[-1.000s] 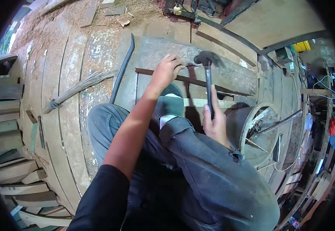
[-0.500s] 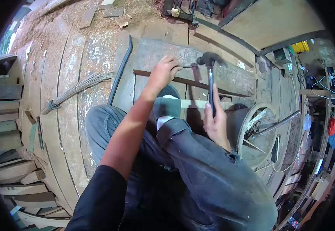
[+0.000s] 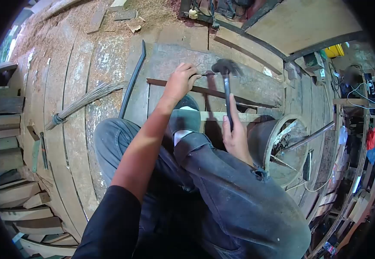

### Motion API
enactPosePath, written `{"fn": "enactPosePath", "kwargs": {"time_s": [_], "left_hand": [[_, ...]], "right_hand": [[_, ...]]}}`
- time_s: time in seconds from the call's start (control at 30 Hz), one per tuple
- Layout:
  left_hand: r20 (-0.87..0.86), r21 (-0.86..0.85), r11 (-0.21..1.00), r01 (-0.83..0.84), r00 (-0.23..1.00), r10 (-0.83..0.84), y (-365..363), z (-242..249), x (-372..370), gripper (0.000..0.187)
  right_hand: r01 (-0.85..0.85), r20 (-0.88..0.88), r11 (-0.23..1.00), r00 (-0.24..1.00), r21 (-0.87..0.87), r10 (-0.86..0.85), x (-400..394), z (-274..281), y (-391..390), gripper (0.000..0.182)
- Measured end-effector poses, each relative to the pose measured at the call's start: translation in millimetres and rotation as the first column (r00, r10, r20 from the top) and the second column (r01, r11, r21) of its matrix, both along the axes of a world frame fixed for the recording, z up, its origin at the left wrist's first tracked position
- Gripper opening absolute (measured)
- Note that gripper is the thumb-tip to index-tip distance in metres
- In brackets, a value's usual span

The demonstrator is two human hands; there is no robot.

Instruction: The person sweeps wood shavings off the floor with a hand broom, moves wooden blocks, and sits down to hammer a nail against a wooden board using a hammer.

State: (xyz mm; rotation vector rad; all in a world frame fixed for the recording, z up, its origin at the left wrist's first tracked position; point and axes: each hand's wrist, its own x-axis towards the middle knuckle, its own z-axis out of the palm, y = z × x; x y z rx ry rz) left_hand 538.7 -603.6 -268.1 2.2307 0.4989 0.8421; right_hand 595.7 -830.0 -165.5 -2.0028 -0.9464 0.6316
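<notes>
My left hand (image 3: 181, 83) is closed in a pinch on a thin dark metal rod (image 3: 208, 74) that points sideways to the right, over a thick wooden plank (image 3: 252, 84). My right hand (image 3: 236, 137) grips the lower handle of a claw hammer (image 3: 227, 93), fingers wrapped round it and the index finger stretched along the handle. The hammer's dark head is slightly blurred and overlaps the rod's right end in this view. Below the left hand, my shoe (image 3: 185, 120) is against the plank's near side.
A curved dark metal bar (image 3: 133, 82) and a bundled stick broom (image 3: 90, 98) lie on the floorboards at left. Right of my knee stands a round bucket (image 3: 297, 168) with tools in it. Cut timber (image 3: 17, 193) is stacked far left; sawdust (image 3: 73, 39) covers the back floor.
The hammer in my right hand has swung left, its head now closer to the rod's end. My left hand keeps its pinch on the rod. The whole view has shifted slightly.
</notes>
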Motion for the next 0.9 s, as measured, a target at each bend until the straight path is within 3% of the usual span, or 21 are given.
{"fn": "enactPosePath", "kwargs": {"time_s": [0.07,0.13,0.17,0.27,0.3,0.33,0.4,0.47,0.53,0.6,0.67,0.73,0.77,0.8,0.87,0.9], "left_hand": [[-0.005,-0.008,1.000,0.000,1.000,0.000,-1,2,-1,0.011],[-0.008,-0.015,1.000,0.006,1.000,-0.006,0,2,-2,0.011],[-0.017,-0.002,1.000,0.008,1.000,-0.008,0,0,-2,0.012],[-0.018,0.005,1.000,-0.001,1.000,0.002,-3,0,-1,0.012],[-0.006,-0.009,1.000,-0.001,1.000,0.001,-3,0,-1,0.011],[0.007,-0.022,1.000,-0.004,1.000,0.004,-2,0,0,0.011],[0.018,-0.010,1.000,-0.009,1.000,0.009,1,2,1,0.011],[-0.006,0.010,1.000,0.006,1.000,-0.006,0,-2,-1,0.012],[0.010,0.026,1.000,-0.002,1.000,0.002,0,-4,0,0.011],[-0.002,-0.003,1.000,-0.005,1.000,0.005,-1,-2,0,0.011],[-0.002,-0.010,1.000,-0.007,1.000,0.007,-2,2,0,0.011],[-0.017,-0.023,1.000,-0.012,1.000,0.012,-1,2,-3,0.011],[-0.014,-0.022,1.000,-0.008,1.000,0.008,-2,0,-3,0.012],[-0.003,-0.014,1.000,-0.005,1.000,0.005,-1,0,-1,0.012],[-0.001,-0.002,1.000,-0.009,1.000,0.009,-2,1,-1,0.013],[-0.001,0.014,1.000,-0.019,1.000,0.019,-2,2,0,0.013]], "right_hand": [[-0.066,0.073,0.997,0.995,-0.031,0.068,4,-6,1,0.054],[-0.013,0.185,0.997,0.983,0.076,-0.001,1,0,1,0.054],[0.037,-0.026,0.999,0.999,-0.006,-0.037,-1,17,1,0.054],[0.028,-0.039,0.994,0.999,-0.107,-0.032,-2,23,2,0.054],[-0.017,0.035,1.000,0.999,0.021,0.016,-1,6,3,0.054],[-0.064,0.101,0.995,0.992,-0.076,0.071,4,-3,1,0.055],[-0.039,0.128,0.999,0.991,0.013,0.037,3,4,4,0.055],[0.029,-0.128,0.993,0.991,-0.113,-0.043,2,25,2,0.055],[0.039,-0.097,0.996,0.994,-0.078,-0.046,-1,15,0,0.054],[-0.026,0.049,0.999,0.998,-0.032,0.027,0,3,2,0.054],[-0.068,-0.031,0.992,0.997,-0.108,0.065,5,2,3,0.054],[-0.044,0.128,0.997,0.991,0.067,0.035,3,9,5,0.055],[0.016,-0.104,0.998,0.994,-0.066,-0.023,1,23,4,0.055],[0.019,-0.104,0.998,0.994,-0.067,-0.026,0,19,4,0.055],[-0.025,0.080,1.000,0.997,0.002,0.025,0,8,4,0.055],[-0.075,0.050,0.995,0.996,-0.073,0.078,4,5,6,0.055]]}}
